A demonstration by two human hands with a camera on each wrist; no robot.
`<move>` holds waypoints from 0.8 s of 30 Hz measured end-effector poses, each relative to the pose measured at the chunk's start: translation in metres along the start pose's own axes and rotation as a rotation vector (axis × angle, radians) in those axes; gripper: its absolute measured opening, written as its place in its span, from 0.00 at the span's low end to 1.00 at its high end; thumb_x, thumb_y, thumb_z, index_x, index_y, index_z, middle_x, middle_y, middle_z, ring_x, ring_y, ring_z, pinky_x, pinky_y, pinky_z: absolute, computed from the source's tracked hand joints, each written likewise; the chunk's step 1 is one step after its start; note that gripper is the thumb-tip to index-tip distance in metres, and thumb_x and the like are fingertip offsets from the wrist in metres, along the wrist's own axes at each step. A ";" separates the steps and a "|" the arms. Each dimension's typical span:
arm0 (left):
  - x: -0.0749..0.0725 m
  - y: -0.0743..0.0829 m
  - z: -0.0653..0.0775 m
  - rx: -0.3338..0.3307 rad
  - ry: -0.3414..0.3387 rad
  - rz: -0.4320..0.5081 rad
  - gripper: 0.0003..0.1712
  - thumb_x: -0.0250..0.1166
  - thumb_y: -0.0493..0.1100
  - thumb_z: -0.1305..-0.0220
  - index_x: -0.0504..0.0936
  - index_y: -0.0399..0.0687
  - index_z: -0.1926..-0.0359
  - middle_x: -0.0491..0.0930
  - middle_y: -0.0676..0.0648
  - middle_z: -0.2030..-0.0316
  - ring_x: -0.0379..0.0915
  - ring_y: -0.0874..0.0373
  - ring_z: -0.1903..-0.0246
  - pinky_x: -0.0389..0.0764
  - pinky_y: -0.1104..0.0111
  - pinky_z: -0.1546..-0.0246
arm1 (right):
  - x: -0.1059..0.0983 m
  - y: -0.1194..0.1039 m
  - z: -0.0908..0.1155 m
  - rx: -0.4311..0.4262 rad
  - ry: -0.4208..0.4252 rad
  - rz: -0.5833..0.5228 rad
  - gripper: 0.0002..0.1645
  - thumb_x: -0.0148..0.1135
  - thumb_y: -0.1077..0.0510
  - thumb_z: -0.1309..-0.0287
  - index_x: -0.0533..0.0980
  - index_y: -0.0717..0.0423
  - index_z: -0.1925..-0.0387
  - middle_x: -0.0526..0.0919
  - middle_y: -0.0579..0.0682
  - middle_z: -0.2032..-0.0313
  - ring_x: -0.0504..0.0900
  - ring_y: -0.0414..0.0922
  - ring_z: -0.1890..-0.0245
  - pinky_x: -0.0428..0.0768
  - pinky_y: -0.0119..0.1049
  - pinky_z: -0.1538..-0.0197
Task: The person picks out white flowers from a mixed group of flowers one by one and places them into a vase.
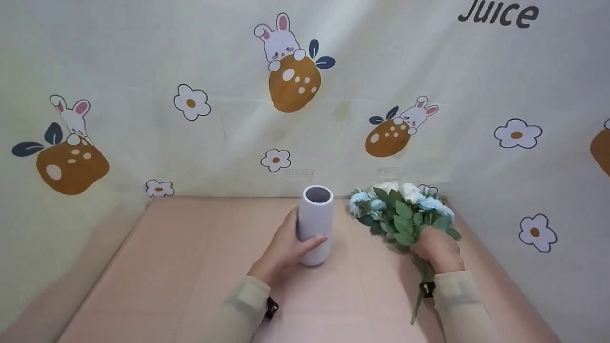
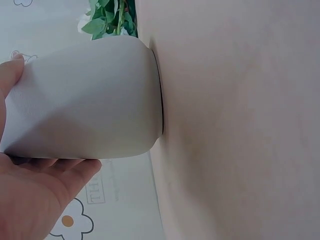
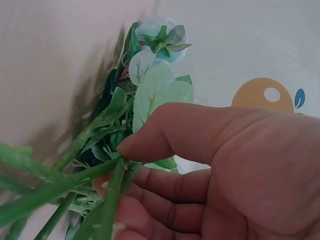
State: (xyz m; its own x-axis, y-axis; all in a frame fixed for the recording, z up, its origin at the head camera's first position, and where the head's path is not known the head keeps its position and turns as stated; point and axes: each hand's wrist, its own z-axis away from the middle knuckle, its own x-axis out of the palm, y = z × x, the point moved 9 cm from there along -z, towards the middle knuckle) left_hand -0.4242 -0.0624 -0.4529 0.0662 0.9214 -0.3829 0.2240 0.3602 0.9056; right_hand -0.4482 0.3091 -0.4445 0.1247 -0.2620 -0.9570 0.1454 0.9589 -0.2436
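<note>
A tall white vase (image 1: 315, 228) stands upright on the pink-covered table, its round mouth facing up. My left hand (image 1: 286, 245) grips it from the left, thumb across the front and fingers around the far side. In the left wrist view, the base of the vase (image 2: 100, 97) meets the table surface. To the right, a bouquet of artificial flowers (image 1: 402, 212) has white and pale blue blooms with green leaves. My right hand (image 1: 438, 247) holds its stems just below the leaves. Thumb and curled fingers pinch the green stems (image 3: 112, 195) in the right wrist view.
A pale cloth backdrop (image 1: 228, 143) printed with rabbits, orange fruit and flowers rises behind and beside the table (image 1: 190, 267). The blooms lie close to the table's back edge. Loose stem ends (image 1: 416, 309) point toward the front.
</note>
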 end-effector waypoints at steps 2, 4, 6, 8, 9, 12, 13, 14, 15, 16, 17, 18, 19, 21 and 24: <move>0.000 -0.001 0.000 -0.001 -0.002 0.001 0.61 0.81 0.54 0.34 0.52 0.51 0.12 0.67 0.41 0.20 0.68 0.40 0.21 0.65 0.38 0.18 | 0.001 -0.001 -0.001 0.002 -0.006 0.004 0.11 0.63 0.55 0.34 0.80 0.62 0.63 0.84 0.65 0.60 0.80 0.56 0.64 0.80 0.50 0.64; 0.000 -0.002 0.000 -0.003 -0.003 0.003 0.62 0.81 0.55 0.34 0.52 0.50 0.12 0.67 0.41 0.20 0.68 0.40 0.22 0.65 0.38 0.18 | 0.003 -0.001 -0.001 0.006 -0.019 0.003 0.11 0.61 0.55 0.32 0.80 0.61 0.64 0.84 0.65 0.59 0.80 0.57 0.64 0.80 0.50 0.63; 0.000 -0.003 0.000 -0.010 -0.004 0.003 0.62 0.81 0.55 0.35 0.52 0.50 0.12 0.67 0.41 0.21 0.68 0.40 0.22 0.66 0.38 0.19 | 0.003 -0.002 -0.001 0.008 -0.027 0.003 0.11 0.60 0.55 0.31 0.79 0.60 0.65 0.84 0.64 0.60 0.80 0.57 0.63 0.80 0.50 0.63; 0.000 -0.004 0.000 -0.007 -0.003 0.001 0.62 0.81 0.56 0.35 0.53 0.50 0.13 0.68 0.41 0.21 0.69 0.40 0.23 0.67 0.37 0.19 | 0.004 -0.003 -0.001 0.004 -0.030 0.003 0.11 0.60 0.55 0.30 0.79 0.59 0.66 0.84 0.63 0.61 0.81 0.57 0.64 0.81 0.50 0.63; 0.000 -0.004 0.000 -0.010 -0.004 0.001 0.62 0.81 0.56 0.35 0.53 0.50 0.13 0.68 0.41 0.21 0.69 0.40 0.22 0.67 0.38 0.19 | 0.004 -0.004 -0.001 0.001 -0.032 0.005 0.11 0.60 0.55 0.30 0.79 0.59 0.66 0.84 0.63 0.61 0.81 0.57 0.64 0.81 0.50 0.63; 0.000 -0.004 0.000 -0.013 -0.004 -0.001 0.62 0.81 0.56 0.35 0.52 0.51 0.12 0.67 0.42 0.20 0.69 0.41 0.22 0.66 0.38 0.19 | 0.003 -0.006 0.000 -0.010 -0.022 0.007 0.11 0.61 0.55 0.31 0.80 0.60 0.66 0.84 0.62 0.63 0.81 0.56 0.65 0.81 0.50 0.63; 0.000 -0.003 0.000 -0.013 -0.004 -0.004 0.62 0.81 0.56 0.35 0.52 0.51 0.12 0.67 0.42 0.20 0.68 0.41 0.22 0.66 0.37 0.19 | 0.003 -0.007 0.000 -0.016 -0.018 0.007 0.11 0.62 0.55 0.32 0.80 0.60 0.67 0.84 0.62 0.63 0.81 0.56 0.66 0.81 0.49 0.63; -0.001 -0.003 -0.001 -0.014 -0.004 -0.004 0.62 0.81 0.56 0.35 0.52 0.52 0.12 0.67 0.42 0.20 0.68 0.41 0.22 0.66 0.38 0.18 | 0.003 -0.008 0.001 -0.022 -0.014 0.005 0.11 0.62 0.56 0.32 0.80 0.60 0.67 0.83 0.62 0.64 0.81 0.56 0.66 0.81 0.49 0.64; -0.001 -0.003 0.000 -0.019 -0.004 -0.004 0.62 0.81 0.56 0.35 0.52 0.52 0.12 0.67 0.42 0.20 0.68 0.41 0.22 0.65 0.38 0.18 | 0.003 -0.008 0.001 -0.025 -0.011 0.004 0.11 0.63 0.56 0.33 0.80 0.60 0.68 0.83 0.61 0.64 0.80 0.56 0.67 0.81 0.48 0.64; -0.001 -0.003 0.000 -0.020 -0.005 -0.003 0.62 0.81 0.56 0.35 0.52 0.53 0.12 0.67 0.43 0.20 0.68 0.41 0.21 0.65 0.38 0.18 | 0.003 -0.009 0.002 -0.029 -0.005 -0.001 0.10 0.63 0.57 0.33 0.80 0.59 0.69 0.83 0.61 0.65 0.80 0.56 0.67 0.81 0.48 0.64; -0.001 -0.002 0.000 -0.019 -0.005 -0.002 0.62 0.81 0.56 0.35 0.52 0.53 0.12 0.67 0.43 0.20 0.68 0.41 0.21 0.65 0.38 0.18 | 0.002 -0.009 0.002 -0.034 -0.001 -0.006 0.10 0.64 0.57 0.34 0.79 0.59 0.69 0.83 0.61 0.65 0.80 0.56 0.67 0.80 0.47 0.65; -0.001 -0.002 0.000 -0.019 -0.006 -0.002 0.62 0.81 0.56 0.35 0.52 0.53 0.12 0.67 0.43 0.20 0.68 0.41 0.21 0.65 0.38 0.18 | 0.002 -0.010 0.003 -0.041 0.005 -0.010 0.10 0.64 0.58 0.35 0.79 0.59 0.70 0.83 0.61 0.65 0.80 0.56 0.67 0.80 0.47 0.65; -0.001 -0.002 0.000 -0.018 -0.005 0.000 0.62 0.81 0.56 0.35 0.52 0.53 0.12 0.67 0.43 0.20 0.68 0.41 0.21 0.65 0.38 0.18 | 0.001 -0.011 0.003 -0.048 0.012 -0.014 0.09 0.64 0.58 0.35 0.79 0.59 0.70 0.84 0.61 0.65 0.80 0.55 0.67 0.80 0.47 0.65; -0.001 -0.002 -0.001 -0.016 -0.005 0.002 0.62 0.81 0.56 0.35 0.53 0.53 0.13 0.67 0.43 0.20 0.68 0.41 0.21 0.65 0.38 0.18 | 0.001 -0.012 0.004 -0.053 0.019 -0.019 0.09 0.65 0.58 0.36 0.79 0.59 0.71 0.84 0.61 0.65 0.79 0.55 0.68 0.80 0.47 0.65; 0.000 -0.002 -0.001 -0.013 -0.004 0.000 0.62 0.81 0.56 0.35 0.53 0.53 0.13 0.67 0.43 0.20 0.68 0.41 0.22 0.66 0.38 0.18 | 0.001 -0.012 0.004 -0.064 0.021 -0.009 0.09 0.66 0.58 0.36 0.80 0.59 0.71 0.83 0.59 0.66 0.79 0.54 0.68 0.80 0.47 0.64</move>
State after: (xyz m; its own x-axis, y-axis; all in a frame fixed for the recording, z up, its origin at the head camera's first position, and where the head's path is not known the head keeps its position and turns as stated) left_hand -0.4252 -0.0635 -0.4547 0.0703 0.9209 -0.3835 0.2110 0.3620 0.9080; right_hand -0.4456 0.2966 -0.4421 0.1028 -0.2694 -0.9575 0.0837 0.9616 -0.2615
